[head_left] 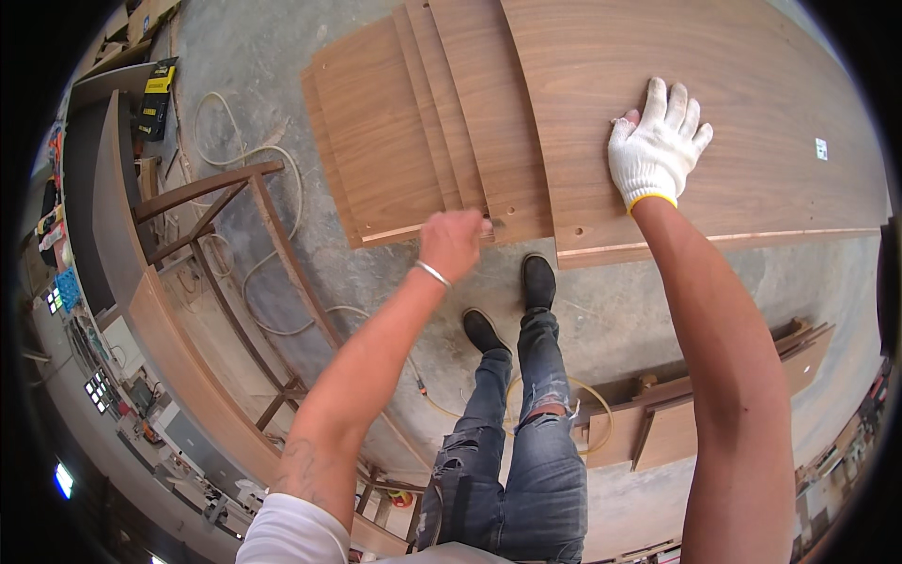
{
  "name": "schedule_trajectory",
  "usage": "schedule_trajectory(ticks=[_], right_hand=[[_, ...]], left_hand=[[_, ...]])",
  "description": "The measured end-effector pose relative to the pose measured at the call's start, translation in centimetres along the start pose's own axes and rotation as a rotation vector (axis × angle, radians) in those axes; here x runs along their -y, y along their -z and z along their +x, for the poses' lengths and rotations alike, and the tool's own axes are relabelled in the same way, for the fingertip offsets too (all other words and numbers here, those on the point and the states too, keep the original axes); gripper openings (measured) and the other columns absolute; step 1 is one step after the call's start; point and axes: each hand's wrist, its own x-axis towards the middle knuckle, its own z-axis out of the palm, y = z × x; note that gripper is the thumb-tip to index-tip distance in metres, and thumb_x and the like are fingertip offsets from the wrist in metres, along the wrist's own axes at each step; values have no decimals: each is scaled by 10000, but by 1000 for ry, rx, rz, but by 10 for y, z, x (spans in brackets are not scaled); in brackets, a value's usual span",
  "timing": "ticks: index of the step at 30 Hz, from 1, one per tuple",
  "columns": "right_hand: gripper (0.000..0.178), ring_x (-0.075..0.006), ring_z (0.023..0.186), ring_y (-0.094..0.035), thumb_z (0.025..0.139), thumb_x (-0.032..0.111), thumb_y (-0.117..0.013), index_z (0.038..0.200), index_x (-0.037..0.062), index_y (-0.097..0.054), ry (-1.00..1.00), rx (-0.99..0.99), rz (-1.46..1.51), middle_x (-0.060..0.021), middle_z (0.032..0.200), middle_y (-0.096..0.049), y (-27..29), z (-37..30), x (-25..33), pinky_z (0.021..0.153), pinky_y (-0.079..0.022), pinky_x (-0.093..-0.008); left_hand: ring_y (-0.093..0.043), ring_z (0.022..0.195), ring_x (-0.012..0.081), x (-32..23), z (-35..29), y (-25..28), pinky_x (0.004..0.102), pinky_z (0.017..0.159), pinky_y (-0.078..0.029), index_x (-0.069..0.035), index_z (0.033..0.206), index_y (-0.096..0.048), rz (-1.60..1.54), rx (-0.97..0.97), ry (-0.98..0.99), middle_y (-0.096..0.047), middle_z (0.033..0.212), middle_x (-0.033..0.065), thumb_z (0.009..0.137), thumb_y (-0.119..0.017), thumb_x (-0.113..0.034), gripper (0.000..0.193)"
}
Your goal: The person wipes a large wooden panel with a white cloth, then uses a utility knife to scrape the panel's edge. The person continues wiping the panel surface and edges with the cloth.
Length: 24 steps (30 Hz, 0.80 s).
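Note:
My right hand (658,148), in a white knit glove with a yellow cuff, lies on a large brown wood-grain panel (714,85). Its fingers are stretched out and hold nothing. My left hand (455,242) is bare, with a silvery bracelet at the wrist. Its fingers are curled closed by the front edge of the smaller stacked wood panels (376,132); what they hold, if anything, is too small to make out. Round holes show near the panels' front edges. A small white label (821,149) sits on the large panel's right part.
At left stands a brown wooden frame (221,193) beside a long curved-looking panel (178,348). A pale hose (299,188) loops over the concrete floor (282,85). More boards (676,414) lie to the right of my legs. Both shoes are just below the stack's front edge.

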Motion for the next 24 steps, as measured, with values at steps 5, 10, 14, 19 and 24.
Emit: schedule_trajectory(ticks=[5,10,14,19,24], right_hand=[[604,-350,1424,-390,935,351,-581,1483,102,-530,4,-3,3,-168,1554,-470,-3,-1,-1,1179,-238,-601],[605,-347,1427,-386,938,359,-577,1483,100,-533,0,-3,-7,-169,1554,-469,-2,0,0,1179,-237,-602],[602,-343,1427,-384,936,359,-585,1475,94,-541,0,-1,12,-166,1548,-475,1,2,1,1178,-237,-598],[596,-344,1426,-386,936,362,-587,1470,101,-544,4,8,4,-165,1550,-472,0,0,0,1180,-234,-597],[584,-343,1426,-390,958,371,-550,1479,107,-539,-12,1,-13,-158,1555,-471,0,-2,-1,1187,-226,-598]], left_hand=[[-665,754,395,4,16,7,518,626,-497,-64,778,-573,56,35,42,-672,752,139,903,-710,-148,204],[-656,736,398,-2,-6,0,517,629,-495,-66,779,-577,34,41,27,-661,739,139,929,-698,-159,214],[-659,738,396,3,10,3,519,640,-499,-78,779,-603,39,3,56,-655,731,145,936,-695,-182,210],[-668,765,376,-5,-36,-9,512,674,-510,-97,799,-636,115,251,-7,-665,754,142,947,-684,-253,221],[-667,766,354,-17,-124,-23,479,707,-511,-99,821,-651,29,362,59,-662,757,122,938,-707,-299,238]])
